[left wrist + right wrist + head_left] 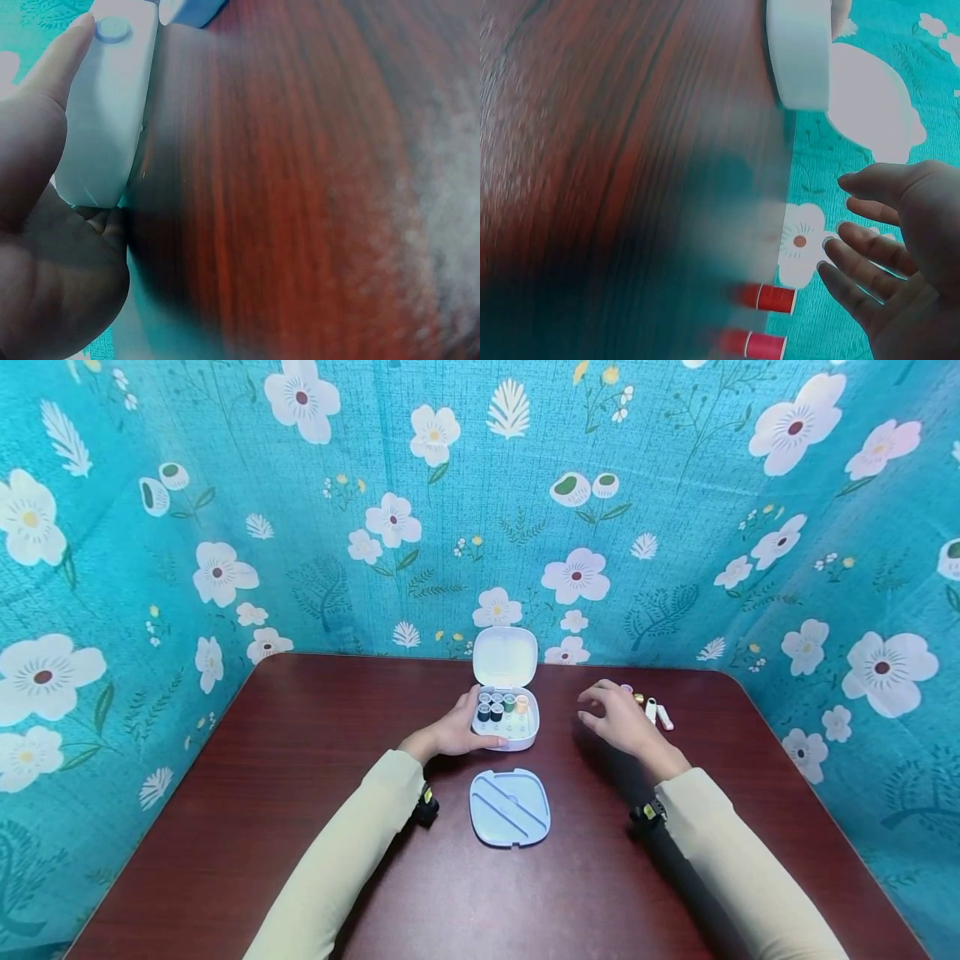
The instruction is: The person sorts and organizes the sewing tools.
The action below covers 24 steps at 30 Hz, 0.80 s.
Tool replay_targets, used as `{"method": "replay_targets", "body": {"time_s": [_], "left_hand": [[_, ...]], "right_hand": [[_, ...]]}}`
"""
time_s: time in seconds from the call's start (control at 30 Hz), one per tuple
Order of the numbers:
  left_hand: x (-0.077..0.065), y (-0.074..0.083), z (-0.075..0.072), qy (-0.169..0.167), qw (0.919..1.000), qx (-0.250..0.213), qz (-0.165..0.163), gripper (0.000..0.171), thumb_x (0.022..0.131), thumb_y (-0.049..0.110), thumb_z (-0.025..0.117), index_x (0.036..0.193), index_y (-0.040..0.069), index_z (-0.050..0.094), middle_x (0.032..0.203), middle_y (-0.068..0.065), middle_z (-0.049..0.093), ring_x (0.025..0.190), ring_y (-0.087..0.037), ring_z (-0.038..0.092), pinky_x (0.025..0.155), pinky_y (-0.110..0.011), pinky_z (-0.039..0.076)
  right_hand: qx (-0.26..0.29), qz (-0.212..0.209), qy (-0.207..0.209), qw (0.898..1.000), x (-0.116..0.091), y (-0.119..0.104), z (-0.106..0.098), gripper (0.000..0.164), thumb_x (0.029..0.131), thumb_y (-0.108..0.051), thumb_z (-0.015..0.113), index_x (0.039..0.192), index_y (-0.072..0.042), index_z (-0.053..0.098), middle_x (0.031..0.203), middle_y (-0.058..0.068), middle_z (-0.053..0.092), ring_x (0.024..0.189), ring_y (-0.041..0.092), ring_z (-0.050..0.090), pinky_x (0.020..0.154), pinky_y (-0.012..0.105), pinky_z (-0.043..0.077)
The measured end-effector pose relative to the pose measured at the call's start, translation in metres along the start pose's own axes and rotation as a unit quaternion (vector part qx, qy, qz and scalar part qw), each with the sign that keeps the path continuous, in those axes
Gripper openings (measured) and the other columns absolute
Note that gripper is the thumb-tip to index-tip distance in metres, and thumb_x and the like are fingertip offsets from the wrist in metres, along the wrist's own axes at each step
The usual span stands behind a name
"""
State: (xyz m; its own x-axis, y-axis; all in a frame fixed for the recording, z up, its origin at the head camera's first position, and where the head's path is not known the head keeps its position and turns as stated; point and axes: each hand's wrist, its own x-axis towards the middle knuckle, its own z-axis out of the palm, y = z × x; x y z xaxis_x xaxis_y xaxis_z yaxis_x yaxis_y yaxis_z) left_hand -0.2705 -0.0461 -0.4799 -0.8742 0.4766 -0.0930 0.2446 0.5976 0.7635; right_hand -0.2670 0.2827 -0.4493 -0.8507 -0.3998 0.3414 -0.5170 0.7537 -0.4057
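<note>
My left hand (457, 727) grips a white sewing box (528, 739) from its left side, thumb along the front wall. In the left wrist view the thumb lies beside the round button (113, 30) on that wall. The box's lid (505, 657) stands raised at the back. Inside, several thread spools (497, 712), dark, green and peach, stand upright in the rear and left part. My right hand (621, 718) hovers to the right of the box with fingers loosely bent and apart, nothing between them.
A pale blue square tray (510, 808) with diagonal ridges lies in front of the box. Beyond the right hand are small items, including a white piece (664, 717). Red (771, 298) and pinkish spools (765, 346) show in the right wrist view. A floral curtain hangs behind the table.
</note>
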Motion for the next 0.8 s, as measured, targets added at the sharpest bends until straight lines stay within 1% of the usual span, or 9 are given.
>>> {"method": "replay_targets", "body": {"time_s": [0.1,0.23,0.37,0.47,0.6,0.8], "left_hand": [[0.001,0.000,-0.001,-0.001,1.0000,0.000,0.000,0.126,0.086,0.051,0.080,0.164,0.009,-0.009,0.167,-0.016,0.009,0.152,-0.026,0.019,0.122,-0.043,0.023],[0.003,0.000,-0.004,-0.002,1.0000,-0.005,0.003,0.125,0.085,0.051,0.081,0.164,0.009,-0.008,0.166,-0.016,0.012,0.151,-0.026,0.021,0.121,-0.044,0.024],[0.006,-0.001,-0.007,-0.005,0.9999,-0.010,0.006,0.125,0.085,0.050,0.081,0.164,0.010,-0.007,0.165,-0.016,0.013,0.150,-0.027,0.021,0.121,-0.044,0.024],[0.009,-0.003,-0.010,-0.008,0.9999,-0.007,0.005,0.126,0.085,0.051,0.081,0.164,0.010,-0.007,0.166,-0.017,0.012,0.151,-0.027,0.020,0.122,-0.044,0.023],[0.013,-0.005,-0.013,-0.012,0.9999,-0.001,0.006,0.126,0.085,0.051,0.081,0.164,0.009,-0.009,0.167,-0.017,0.009,0.152,-0.027,0.019,0.122,-0.043,0.023],[0.017,-0.009,-0.017,-0.014,0.9998,0.000,0.012,0.125,0.085,0.050,0.081,0.164,0.009,-0.007,0.166,-0.017,0.012,0.151,-0.027,0.021,0.121,-0.044,0.025]], "right_hand": [[-0.005,0.007,0.002,1.000,0.000,0.005,-0.003,0.023,0.088,-0.005,0.077,0.110,0.004,0.073,0.113,0.020,0.066,0.096,0.035,0.066,0.091,0.053,0.050],[-0.006,0.026,0.004,1.000,-0.001,0.013,-0.007,0.026,0.088,-0.006,0.077,0.111,0.004,0.073,0.121,0.024,0.064,0.098,0.037,0.067,0.090,0.054,0.052],[-0.022,0.046,0.007,0.999,0.001,0.022,-0.008,0.025,0.089,-0.008,0.077,0.112,0.002,0.073,0.116,0.020,0.065,0.094,0.034,0.067,0.083,0.051,0.054],[-0.043,0.075,0.004,0.996,0.001,0.028,-0.009,0.027,0.091,-0.011,0.075,0.116,0.000,0.072,0.113,0.018,0.064,0.096,0.034,0.065,0.081,0.053,0.053],[-0.058,0.115,0.006,0.992,0.002,0.035,-0.011,0.032,0.093,-0.014,0.073,0.121,-0.001,0.070,0.117,0.020,0.062,0.099,0.036,0.062,0.082,0.057,0.052],[-0.056,0.142,0.010,0.988,0.002,0.047,-0.012,0.035,0.094,-0.013,0.071,0.125,0.003,0.067,0.122,0.024,0.057,0.103,0.039,0.063,0.087,0.059,0.051]]}}
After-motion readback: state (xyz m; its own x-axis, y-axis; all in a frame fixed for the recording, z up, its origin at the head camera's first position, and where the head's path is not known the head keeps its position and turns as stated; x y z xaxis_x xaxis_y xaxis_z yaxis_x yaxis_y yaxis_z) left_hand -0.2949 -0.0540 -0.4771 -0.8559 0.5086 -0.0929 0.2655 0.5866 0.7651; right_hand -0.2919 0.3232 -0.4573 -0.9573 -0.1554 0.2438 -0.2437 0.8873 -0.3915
